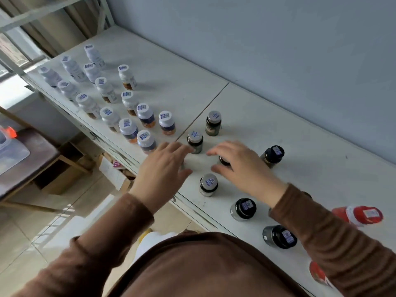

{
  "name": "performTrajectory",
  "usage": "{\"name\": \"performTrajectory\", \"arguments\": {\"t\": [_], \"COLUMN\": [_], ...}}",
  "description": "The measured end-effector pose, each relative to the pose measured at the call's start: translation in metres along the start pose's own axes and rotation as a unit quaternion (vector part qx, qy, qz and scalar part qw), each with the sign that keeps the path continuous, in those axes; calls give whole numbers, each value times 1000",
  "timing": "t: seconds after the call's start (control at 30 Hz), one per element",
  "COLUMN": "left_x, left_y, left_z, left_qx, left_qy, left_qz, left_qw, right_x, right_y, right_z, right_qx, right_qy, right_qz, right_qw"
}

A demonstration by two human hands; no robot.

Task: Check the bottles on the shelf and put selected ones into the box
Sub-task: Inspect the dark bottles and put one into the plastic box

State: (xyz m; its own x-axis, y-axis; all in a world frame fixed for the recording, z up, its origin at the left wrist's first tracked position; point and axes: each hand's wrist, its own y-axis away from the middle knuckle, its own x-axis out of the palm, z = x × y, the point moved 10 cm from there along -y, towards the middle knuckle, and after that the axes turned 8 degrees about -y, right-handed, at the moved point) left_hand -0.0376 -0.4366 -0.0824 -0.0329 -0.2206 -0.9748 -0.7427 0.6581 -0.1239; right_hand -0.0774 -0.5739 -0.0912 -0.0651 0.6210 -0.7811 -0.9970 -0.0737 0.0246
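I'm in the checking step at the shelf [289, 125], a smooth white board. White plastic bottles [128, 103] stand left. My left hand [165, 166] hovers flat, fingers spread; my right hand [237, 163] cups a dark glossy jar [224, 160]. Next, I judge, lift and read it. No box identifiable.

- White shelf [246, 108] carries all the bottles, upright, each cap bearing a small blue-printed sticker.
- White bottles [106, 90] stand in loose rows at the far left; four white-capped ones with dark, orange-bottomed bodies [146, 115] sit nearer the middle seam.
- Dark bottles with grey caps [213, 123] and black caps [244, 209] are scattered right of the seam (one is mostly hidden under a hand).
- Red bottles [362, 215] lie at the right edge.
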Motion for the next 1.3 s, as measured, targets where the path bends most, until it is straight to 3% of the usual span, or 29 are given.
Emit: {"name": "performTrajectory", "arguments": {"t": [0.33,0.47,0.53,0.6,0.63,0.73,0.83,0.87,0.93,1.03,1.13,1.2,1.3], "left_x": [82,81,72,64,63,64,64,64,63,56,56,58,62], "left_y": [40,40,40,40,41,48,57,60,65,70,73,75,80], "left_z": [3,4,4,3,1,-12,-34,-39,-45,-52,-52,-43,-30], "left_qx": [-45,-56,-82,-117,-137,-176,-210,-218,-219,-191,-189,-194,-174], "left_qy": [67,170,267,405,488,702,825,844,861,869,866,855,793], "left_qz": [75,63,58,66,77,135,200,214,235,254,235,194,155], "left_qw": [994,982,959,904,858,677,486,440,396,379,399,440,563], "right_x": [69,33,18,7,4,-6,-10,-10,-8,-9,-13,-17,-16], "right_y": [17,11,8,5,3,-3,-8,-8,-8,-4,4,12,25], "right_z": [-10,-19,-19,-17,-15,-1,22,30,43,53,59,55,44], "right_qx": [-21,69,89,106,115,123,102,97,100,107,99,102,91], "right_qy": [94,-107,-182,-249,-274,-290,-284,-285,-287,-271,-213,-159,-136], "right_qz": [78,44,29,8,-4,-38,-47,-47,-50,-63,-72,-67,-20], "right_qw": [992,991,979,963,955,948,952,952,951,955,969,980,986]}}
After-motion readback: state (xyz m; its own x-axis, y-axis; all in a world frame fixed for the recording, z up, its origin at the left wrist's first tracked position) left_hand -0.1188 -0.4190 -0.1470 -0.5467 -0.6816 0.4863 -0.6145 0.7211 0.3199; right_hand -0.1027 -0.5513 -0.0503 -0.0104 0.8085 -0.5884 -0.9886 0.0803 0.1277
